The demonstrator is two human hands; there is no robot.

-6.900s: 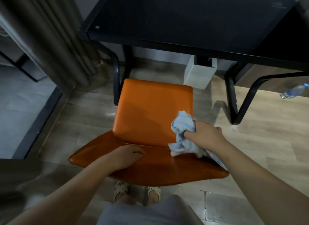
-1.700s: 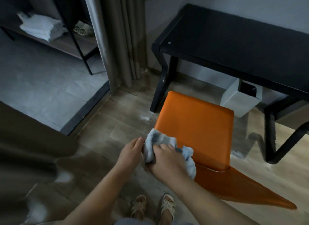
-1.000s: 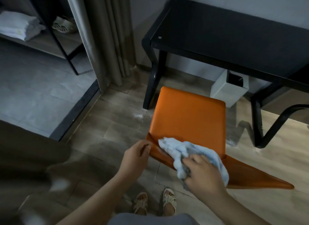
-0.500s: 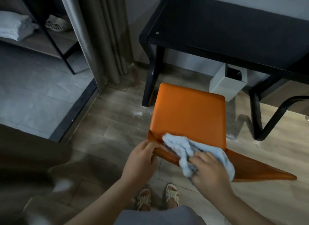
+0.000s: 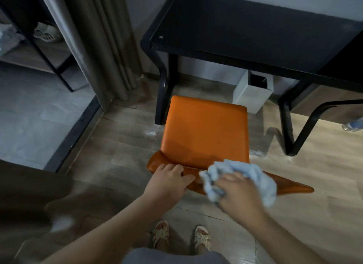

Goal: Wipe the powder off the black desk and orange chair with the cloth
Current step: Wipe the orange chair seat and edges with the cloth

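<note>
The orange chair (image 5: 204, 132) stands in front of me, its seat facing the black desk (image 5: 245, 30) behind it. My left hand (image 5: 169, 183) grips the left end of the chair's curved back edge. My right hand (image 5: 237, 195) holds a crumpled light blue cloth (image 5: 249, 175) and presses it on the chair's back edge, right of the left hand. The cloth hides part of the edge. White powder lies on the floor (image 5: 151, 133) left of the seat.
A white bin (image 5: 251, 95) sits under the desk. Black desk legs (image 5: 164, 91) stand left and right of the chair. Grey curtains (image 5: 98, 40) hang at the left. A plastic bottle (image 5: 352, 125) lies at the right. My sandalled feet (image 5: 180, 236) are below.
My right hand slid the cloth rightwards along the chair's back edge. My left hand closed more firmly on the left end of that edge.
</note>
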